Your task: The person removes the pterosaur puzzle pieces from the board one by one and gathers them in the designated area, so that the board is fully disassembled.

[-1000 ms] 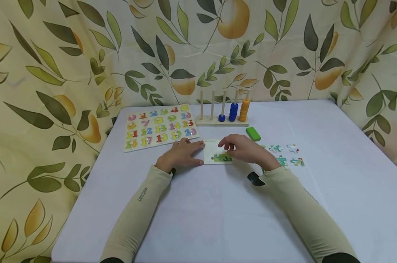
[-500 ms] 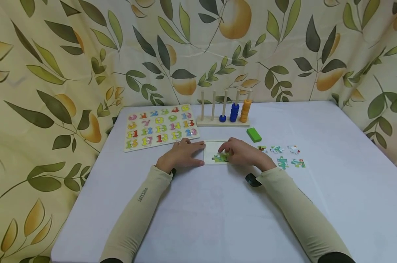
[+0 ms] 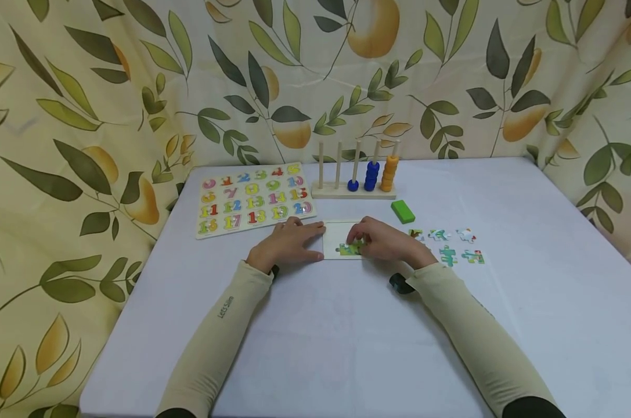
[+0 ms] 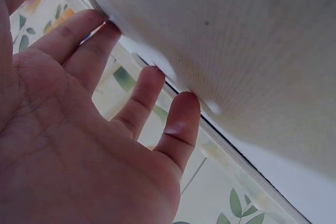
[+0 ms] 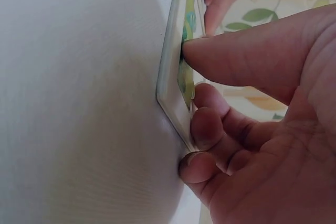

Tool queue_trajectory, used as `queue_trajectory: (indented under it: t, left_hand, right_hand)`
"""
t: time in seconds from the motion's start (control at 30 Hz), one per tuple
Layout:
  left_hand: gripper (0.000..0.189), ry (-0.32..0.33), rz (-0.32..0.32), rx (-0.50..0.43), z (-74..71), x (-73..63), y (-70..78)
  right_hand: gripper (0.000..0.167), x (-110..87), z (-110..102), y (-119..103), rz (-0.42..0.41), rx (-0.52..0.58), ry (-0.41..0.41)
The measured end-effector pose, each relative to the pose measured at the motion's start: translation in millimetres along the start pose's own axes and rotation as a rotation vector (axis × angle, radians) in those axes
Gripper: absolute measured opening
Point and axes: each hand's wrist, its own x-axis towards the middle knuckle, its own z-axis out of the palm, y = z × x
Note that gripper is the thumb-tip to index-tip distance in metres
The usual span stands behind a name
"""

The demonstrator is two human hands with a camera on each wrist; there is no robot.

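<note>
A white puzzle tray [image 3: 336,233] lies in the middle of the table, with joined green puzzle pieces [image 3: 348,249] along its near edge. My left hand [image 3: 292,242] rests at the tray's left side, fingers spread and tips against the rim in the left wrist view. My right hand [image 3: 390,241] is over the tray's right end and partly hides the pieces. In the right wrist view, its thumb presses on a green puzzle piece [image 5: 188,85] at the tray corner. The other fingers are curled against that piece and the rim.
Several loose puzzle pieces [image 3: 448,255] lie right of the tray. Behind it are a green block [image 3: 403,212] and a wooden peg abacus [image 3: 354,194] with blue and orange beads. A number board [image 3: 255,203] lies back left. A patterned curtain [image 3: 315,75] hangs behind the table.
My right hand has come down from above the tray and shifted slightly, with its thumb and fingers now on the pieces' right end. The left hand has stayed at the tray's left side.
</note>
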Motion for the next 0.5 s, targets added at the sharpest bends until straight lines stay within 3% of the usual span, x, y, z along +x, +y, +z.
queue_trajectory:
  t: [0.5]
  left_hand:
    - [0.077,0.000,-0.004,0.013,0.4,0.5,0.2]
  right_hand:
    - [0.030,1.5,2.5,-4.3,0.058,0.011,0.001]
